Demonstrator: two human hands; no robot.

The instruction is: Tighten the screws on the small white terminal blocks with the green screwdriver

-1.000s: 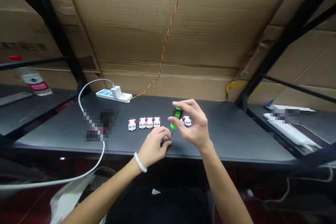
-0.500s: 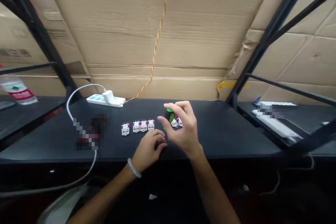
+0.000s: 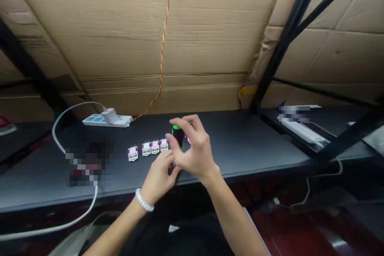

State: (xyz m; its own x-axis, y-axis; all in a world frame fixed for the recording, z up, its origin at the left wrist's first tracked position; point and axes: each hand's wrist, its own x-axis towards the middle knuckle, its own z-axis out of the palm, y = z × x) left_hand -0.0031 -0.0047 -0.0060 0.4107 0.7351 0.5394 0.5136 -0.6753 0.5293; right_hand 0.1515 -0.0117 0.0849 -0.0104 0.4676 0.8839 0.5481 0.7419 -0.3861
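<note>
Green-and-black screwdriver (image 3: 177, 135) stands nearly upright in my right hand (image 3: 195, 148), above the dark desktop (image 3: 240, 144) and at about 1 o'clock from my left hand (image 3: 159, 178). The head camera is my only view. In it, the right hand's grip is narrow and closed around the handle, with the fingers curling over it from the right. They hide the shaft and tip, so I cannot see where the tip points. My left hand, with a beaded bracelet (image 3: 144, 200) at its wrist, sits just below, its fingers curled close around a small metal piece (image 3: 174, 164). Most of the piece is hidden, and I cannot tell whether it is firmly gripped or only touched. For clean work here, I judge that the shaft should stay square to that piece, with both hands steady and close together. Four white pin-topped modules (image 3: 155, 147) stand in a row at 10 o'clock from the hands, and a fifth module (image 3: 187, 140) peeks out at 1 o'clock behind the handle. Farther out at 11 o'clock lies a power strip (image 3: 115, 121) with a white charger (image 3: 110, 115) plugged in, its white cable (image 3: 57, 136) looping down toward me.
</note>
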